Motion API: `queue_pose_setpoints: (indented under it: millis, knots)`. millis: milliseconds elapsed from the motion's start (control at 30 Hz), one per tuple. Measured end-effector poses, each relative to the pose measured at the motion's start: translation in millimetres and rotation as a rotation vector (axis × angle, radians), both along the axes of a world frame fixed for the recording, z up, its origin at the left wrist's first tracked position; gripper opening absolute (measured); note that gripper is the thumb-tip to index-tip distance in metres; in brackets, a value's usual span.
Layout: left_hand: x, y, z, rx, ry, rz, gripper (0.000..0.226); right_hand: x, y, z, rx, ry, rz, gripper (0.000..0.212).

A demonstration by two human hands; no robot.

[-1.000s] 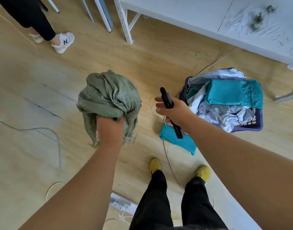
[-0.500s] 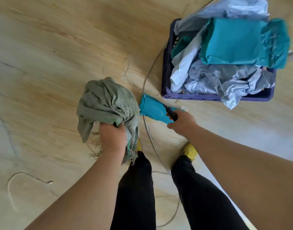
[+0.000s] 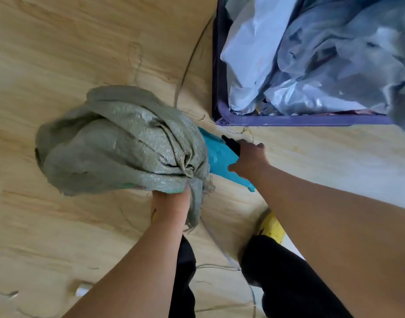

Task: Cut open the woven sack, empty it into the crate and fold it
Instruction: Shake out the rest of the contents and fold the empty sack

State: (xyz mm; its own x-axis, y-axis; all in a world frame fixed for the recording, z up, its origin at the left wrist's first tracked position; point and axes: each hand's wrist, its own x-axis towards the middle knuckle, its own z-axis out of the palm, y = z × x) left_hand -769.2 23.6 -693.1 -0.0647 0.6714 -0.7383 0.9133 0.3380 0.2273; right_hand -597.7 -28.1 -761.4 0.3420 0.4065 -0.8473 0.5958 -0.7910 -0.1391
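Woven sack (image 3: 119,143): bunched, clamped in left hand (image 3: 171,198). Right hand (image 3: 248,160): fingers curled round black cutter (image 3: 231,144), touching teal packet (image 3: 220,157) on floor near crate (image 3: 300,120) corner. Risk: packet dropped or slashed, grip being shared.

Left hand (image 3: 171,200) and right hand (image 3: 248,159) clenched

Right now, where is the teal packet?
In the head view the teal packet lies on the floor at centre, between the sack and the right hand, below the crate.
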Motion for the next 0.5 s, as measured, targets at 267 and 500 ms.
queue_pose_setpoints:
  millis: [267,500]
  knots:
    - [21,-7,-61,-0.163,-0.084,0.558,0.07,7,-3,-62,-0.095,-0.003,-0.131,0.073]
    - [23,-26,-90,-0.255,-0.053,0.702,0.068,-6,-9,-79,-0.173,0.011,0.066,0.077]
